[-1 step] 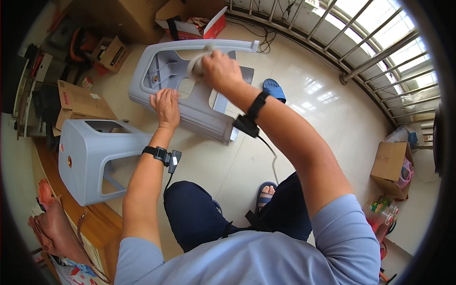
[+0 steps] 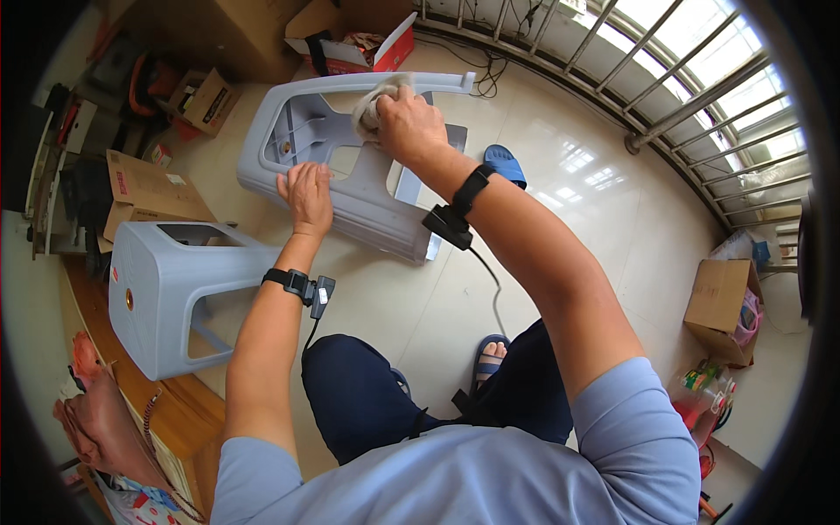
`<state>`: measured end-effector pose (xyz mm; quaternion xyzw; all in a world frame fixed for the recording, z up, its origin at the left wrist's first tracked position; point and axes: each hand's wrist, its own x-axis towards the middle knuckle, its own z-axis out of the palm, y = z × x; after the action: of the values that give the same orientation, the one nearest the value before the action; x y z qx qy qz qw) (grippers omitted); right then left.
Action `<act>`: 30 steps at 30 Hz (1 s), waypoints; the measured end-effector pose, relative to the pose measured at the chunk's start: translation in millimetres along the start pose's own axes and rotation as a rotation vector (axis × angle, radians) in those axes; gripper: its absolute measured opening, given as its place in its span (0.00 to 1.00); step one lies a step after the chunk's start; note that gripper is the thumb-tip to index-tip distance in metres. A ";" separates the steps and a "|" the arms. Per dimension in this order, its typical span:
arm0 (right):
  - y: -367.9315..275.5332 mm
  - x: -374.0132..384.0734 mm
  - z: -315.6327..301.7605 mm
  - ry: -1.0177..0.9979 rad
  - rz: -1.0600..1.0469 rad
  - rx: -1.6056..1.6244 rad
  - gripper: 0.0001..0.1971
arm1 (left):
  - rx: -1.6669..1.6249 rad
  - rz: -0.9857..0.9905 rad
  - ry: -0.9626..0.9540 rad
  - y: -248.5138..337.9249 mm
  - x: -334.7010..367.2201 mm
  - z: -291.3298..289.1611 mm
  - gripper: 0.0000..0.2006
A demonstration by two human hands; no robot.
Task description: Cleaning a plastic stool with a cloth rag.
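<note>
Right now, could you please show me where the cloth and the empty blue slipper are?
Cloth (image 2: 367, 114): head view, on its bunched, uncovered part.
Empty blue slipper (image 2: 505, 166): head view, near its middle.

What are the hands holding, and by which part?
The right hand grips a crumpled off-white cloth by bunched folds at its right side. The left hand touches the near side of a blue-grey plastic stool; whether it grips cannot be told.

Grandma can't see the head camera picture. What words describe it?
Someone's right hand holds a pale cloth against a grey stool tipped on its side; the left hand rests on that stool. A second stool lies at the left.
</note>
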<state>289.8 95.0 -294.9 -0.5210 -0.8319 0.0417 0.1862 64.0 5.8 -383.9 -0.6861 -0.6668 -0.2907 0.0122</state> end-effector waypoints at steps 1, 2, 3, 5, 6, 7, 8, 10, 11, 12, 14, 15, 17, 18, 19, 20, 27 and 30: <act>1.4 -6.0 5.6 0.050 -0.016 0.001 0.13 | -0.002 0.016 -0.004 4.1 1.4 1.4 0.21; -1.6 -11.4 11.0 0.096 -0.032 0.006 0.11 | 0.012 0.014 -0.036 1.5 -0.2 2.1 0.20; -33.6 -28.3 8.7 -0.038 -0.149 -0.011 0.11 | 0.057 -0.009 -0.054 -14.5 -3.7 -7.8 0.18; -63.3 -67.2 10.6 -0.076 -0.494 0.018 0.11 | 0.045 -0.007 -0.003 -32.8 -12.5 -8.5 0.17; -62.8 -69.5 9.3 -0.088 -0.491 0.056 0.12 | 0.060 0.019 0.034 -37.4 -17.0 -9.6 0.15; -62.4 -69.6 8.1 -0.100 -0.494 0.096 0.14 | 0.070 0.012 0.033 -41.6 -22.9 -9.8 0.15; -50.5 -52.2 1.2 -0.061 -0.489 0.079 0.14 | 0.056 0.102 0.064 -39.5 -6.7 -8.6 0.15; -23.0 -21.5 -1.7 -0.094 -0.340 0.028 0.14 | -0.045 0.090 0.061 -30.0 -3.6 -5.0 0.15; -2.1 -0.9 -4.4 -0.148 -0.204 -0.024 0.15 | -0.050 0.086 0.054 -20.2 -4.6 -1.3 0.15; 24.2 12.5 -11.5 -0.097 -0.092 -0.006 0.18 | -0.057 0.078 0.011 -12.4 -3.5 0.1 0.16; 35.5 19.3 -17.6 -0.042 -0.014 0.027 0.20 | -0.049 0.072 0.031 -10.2 -0.6 1.9 0.18; 25.4 11.9 -16.1 -0.074 -0.112 0.000 0.24 | -0.032 0.053 0.042 -11.4 -1.7 -1.9 0.18; -9.9 -19.2 -10.3 -0.173 -0.295 0.016 0.31 | -0.023 0.045 0.029 -14.0 -4.2 -10.2 0.20; -38.9 -38.9 -20.7 -0.239 -0.401 0.013 0.31 | 0.006 0.009 0.033 -21.9 -6.9 -18.9 0.20; -44.6 -51.0 -27.3 -0.283 -0.486 0.022 0.28 | 0.003 0.000 0.043 -19.6 -8.0 -19.7 0.20; -41.5 -52.9 -30.6 -0.289 -0.470 0.063 0.26 | -0.022 0.034 0.047 -18.0 -9.6 -20.2 0.19; -16.1 -14.7 -21.0 -0.121 -0.274 0.052 0.16 | -0.044 -0.001 0.034 -0.5 1.5 -18.5 0.19; -31.4 -47.4 -25.4 -0.213 -0.498 0.185 0.16 | -0.011 0.003 0.053 -17.7 -12.8 -27.0 0.18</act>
<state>290.4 35.8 -275.7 -0.2743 -0.9418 0.1248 0.1492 38.1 -14.7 -373.3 -0.6792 -0.6635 -0.3127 0.0264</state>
